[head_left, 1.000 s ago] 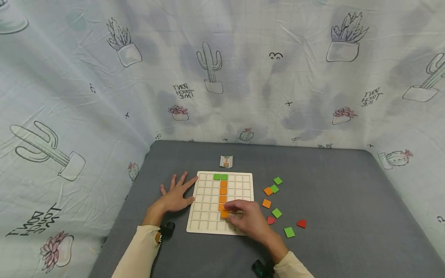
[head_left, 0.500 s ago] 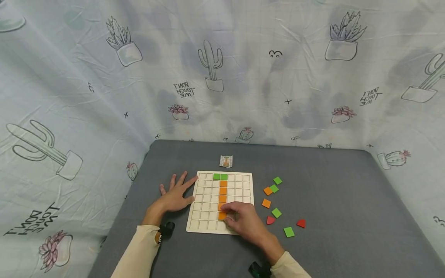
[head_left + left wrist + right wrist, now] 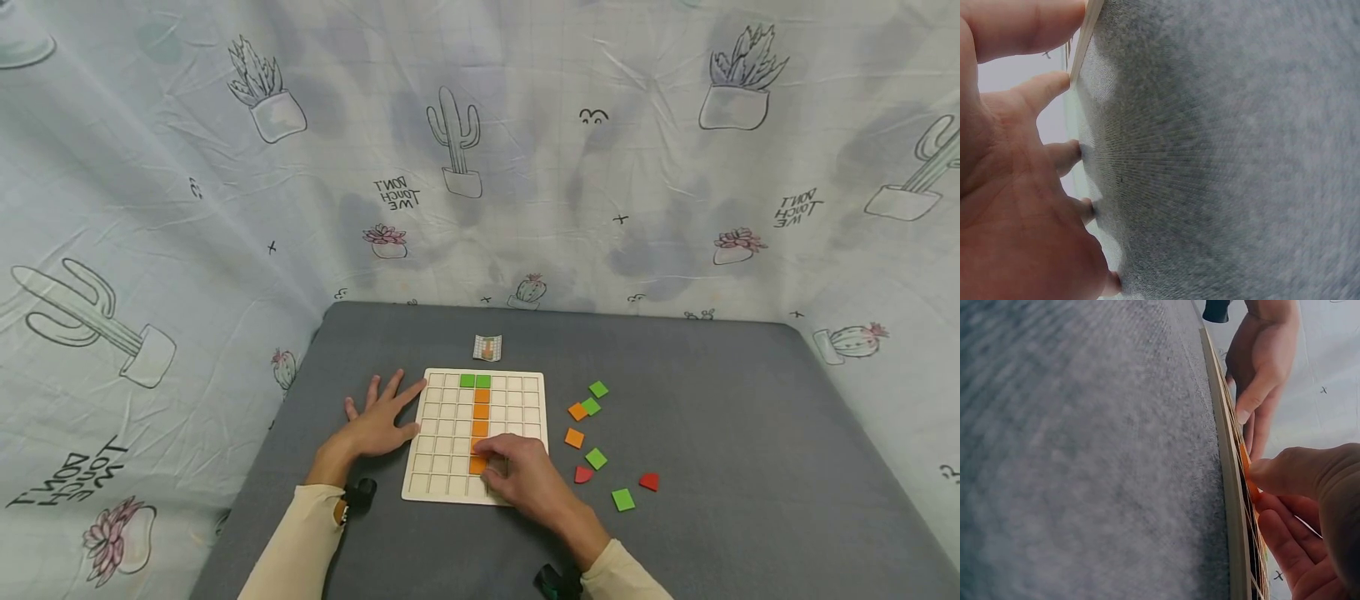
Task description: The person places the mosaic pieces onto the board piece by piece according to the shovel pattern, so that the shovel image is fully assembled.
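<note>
A pale wooden grid board lies on the grey table. Spread flat on the cloth, my left hand has its thumb and index fingertip right at the board's left edge. My right hand leans over the board's lower half, pinching an orange square tile with thumb and index finger at the foot of an orange column. Seen from the right wrist, the thumb lies against this orange tile, close on the grid. Two green tiles top the column, one directly above it and one to its left.
Right of the board lie loose green tiles, orange tiles and two red pieces. A small pattern card sits beyond the board's far edge. Patterned cloth walls enclose the table.
The orange tile in my right hand has shifted slightly left and down, lining up with the column. My right hand moved left with it; my left hand has stayed put.
</note>
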Motion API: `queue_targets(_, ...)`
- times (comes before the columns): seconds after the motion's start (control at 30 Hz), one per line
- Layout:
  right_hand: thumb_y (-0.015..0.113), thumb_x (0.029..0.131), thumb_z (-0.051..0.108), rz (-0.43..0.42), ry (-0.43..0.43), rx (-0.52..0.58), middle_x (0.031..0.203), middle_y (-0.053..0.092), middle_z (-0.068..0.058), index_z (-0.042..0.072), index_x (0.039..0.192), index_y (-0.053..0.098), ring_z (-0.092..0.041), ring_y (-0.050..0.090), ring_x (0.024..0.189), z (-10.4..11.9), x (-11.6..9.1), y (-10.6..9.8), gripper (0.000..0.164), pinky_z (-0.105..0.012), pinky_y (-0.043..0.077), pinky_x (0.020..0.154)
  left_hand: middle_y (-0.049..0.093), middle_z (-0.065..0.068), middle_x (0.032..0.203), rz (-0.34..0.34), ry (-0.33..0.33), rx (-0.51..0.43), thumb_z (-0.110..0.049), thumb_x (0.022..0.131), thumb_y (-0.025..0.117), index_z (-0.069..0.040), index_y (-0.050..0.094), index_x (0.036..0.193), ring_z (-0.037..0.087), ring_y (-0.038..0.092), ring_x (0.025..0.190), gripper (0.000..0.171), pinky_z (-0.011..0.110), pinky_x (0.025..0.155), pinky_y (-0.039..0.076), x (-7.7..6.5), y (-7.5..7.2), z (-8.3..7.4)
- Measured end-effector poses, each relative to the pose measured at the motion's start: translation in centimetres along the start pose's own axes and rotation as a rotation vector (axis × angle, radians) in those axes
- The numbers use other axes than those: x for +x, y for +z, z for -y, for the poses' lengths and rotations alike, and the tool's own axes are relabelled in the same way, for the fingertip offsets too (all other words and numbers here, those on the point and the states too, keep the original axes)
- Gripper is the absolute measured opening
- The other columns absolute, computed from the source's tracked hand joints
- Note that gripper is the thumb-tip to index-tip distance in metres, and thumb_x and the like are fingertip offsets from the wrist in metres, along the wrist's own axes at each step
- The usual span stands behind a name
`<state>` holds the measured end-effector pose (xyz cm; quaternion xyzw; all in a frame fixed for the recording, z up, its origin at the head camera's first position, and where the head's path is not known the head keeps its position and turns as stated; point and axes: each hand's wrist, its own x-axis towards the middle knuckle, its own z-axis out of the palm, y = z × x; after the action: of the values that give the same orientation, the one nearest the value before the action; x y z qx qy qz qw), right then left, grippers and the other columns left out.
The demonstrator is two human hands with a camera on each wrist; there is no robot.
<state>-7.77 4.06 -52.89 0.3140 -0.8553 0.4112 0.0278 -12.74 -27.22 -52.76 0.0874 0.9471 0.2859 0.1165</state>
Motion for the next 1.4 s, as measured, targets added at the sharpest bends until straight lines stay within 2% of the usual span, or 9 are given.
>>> queue_targets(0.17, 0.089, 0.086, 0.0, 0.004, 0.001, -0.011, 0.116, 0.082, 0.0, 0.01, 0.117, 0.083, -0.011, 0.077, 0.106, 0.1, 0.1, -0.2, 0.033, -0.035, 0.063, 0.097, 0.011, 0.02, 0.184, 0.011, 0.001, -0.02, -0.037, 0.105, 0.068, -0.037, 0.036, 0.173, 0.063, -0.007, 0.165, 0.075, 0.095, 0.11, -0.015, -0.3, -0.6, -0.6)
queue_targets(0.4, 0.09, 0.084, 0.0, -0.016, -0.006, 0.04, 0.112, 0.084, 0.0, 0.007, 0.116, 0.083, -0.013, 0.079, 0.1, -0.1, 0.2, -0.9, 0.033, -0.034, 0.065, 0.093, 0.01, 0.023, 0.184, 0.059, -0.038, -0.03, -0.03, 0.105, 0.069, -0.027, 0.036, 0.173, 0.062, -0.008, 0.165, 0.076, 0.094, 0.112, -0.015, -0.9, -1.9, -2.2)
queue_targets(0.63, 0.089, 0.086, -0.001, -0.03, 0.071, 0.143, 0.112, 0.084, -0.002, 0.006, 0.118, 0.083, -0.019, 0.082, 0.097, -0.4, -0.6, -2.2, 0.033, -0.035, 0.067, 0.09, 0.01, 0.02, 0.184, 0.029, -0.001, -0.037, -0.036, 0.106, 0.067, -0.034, 0.036, 0.173, 0.064, -0.007, 0.164, 0.074, 0.095, 0.11, -0.015, -0.6, -1.2, -1.2)
queue_targets(0.73, 0.09, 0.086, 0.002, -0.042, 0.09, 0.144, 0.112, 0.084, -0.001, 0.006, 0.118, 0.083, -0.02, 0.082, 0.098, -0.7, -1.0, -2.9, 0.033, -0.036, 0.067, 0.091, 0.01, 0.019, 0.184, 0.018, -0.005, -0.022, -0.036, 0.106, 0.068, -0.034, 0.035, 0.173, 0.062, -0.008, 0.165, 0.075, 0.094, 0.111, -0.015, -0.4, -0.8, -0.8)
queue_targets(0.83, 0.091, 0.087, 0.005, -0.04, 0.128, 0.148, 0.114, 0.083, 0.001, 0.008, 0.12, 0.083, -0.018, 0.081, 0.1, -1.0, -1.5, -3.6, 0.034, -0.036, 0.066, 0.091, 0.009, 0.02, 0.184, 0.037, -0.029, -0.013, -0.032, 0.105, 0.069, -0.03, 0.036, 0.174, 0.062, -0.009, 0.165, 0.076, 0.094, 0.111, -0.015, -0.6, -1.2, -1.4)
queue_targets(0.97, 0.091, 0.088, 0.008, -0.041, 0.158, 0.117, 0.116, 0.083, 0.002, 0.01, 0.122, 0.082, -0.017, 0.08, 0.1, -1.5, -2.3, -4.7, 0.034, -0.038, 0.066, 0.091, 0.009, 0.022, 0.184, 0.06, -0.046, -0.006, -0.028, 0.105, 0.069, -0.025, 0.035, 0.174, 0.061, -0.01, 0.165, 0.076, 0.094, 0.112, -0.014, -0.7, -1.7, -2.0)
queue_targets(1.03, 0.092, 0.088, 0.009, -0.053, 0.148, 0.078, 0.115, 0.083, 0.002, 0.011, 0.121, 0.082, -0.018, 0.079, 0.099, -1.9, -2.7, -5.2, 0.035, -0.039, 0.066, 0.089, 0.009, 0.021, 0.184, 0.059, -0.042, -0.011, -0.03, 0.106, 0.068, -0.027, 0.035, 0.174, 0.061, -0.009, 0.165, 0.076, 0.093, 0.112, -0.015, -0.8, -1.7, -2.1)
queue_targets(1.27, 0.095, 0.083, 0.004, -0.113, 0.154, 0.01, 0.11, 0.083, 0.002, 0.01, 0.117, 0.083, -0.017, 0.079, 0.094, -3.3, -3.9, -7.2, 0.037, -0.036, 0.066, 0.082, 0.011, 0.02, 0.184, 0.023, -0.012, -0.054, -0.035, 0.104, 0.069, -0.034, 0.037, 0.173, 0.062, -0.008, 0.165, 0.076, 0.094, 0.11, -0.016, -0.7, -1.2, -1.4)
queue_targets(1.4, 0.096, 0.083, 0.005, -0.144, 0.175, -0.023, 0.111, 0.083, 0.004, 0.012, 0.119, 0.083, -0.013, 0.079, 0.096, -4.2, -4.6, -8.2, 0.039, -0.033, 0.065, 0.08, 0.01, 0.02, 0.184, 0.015, -0.011, -0.031, -0.032, 0.105, 0.069, -0.031, 0.036, 0.174, 0.061, -0.008, 0.165, 0.076, 0.094, 0.111, -0.015, -0.4, -0.7, -0.9)
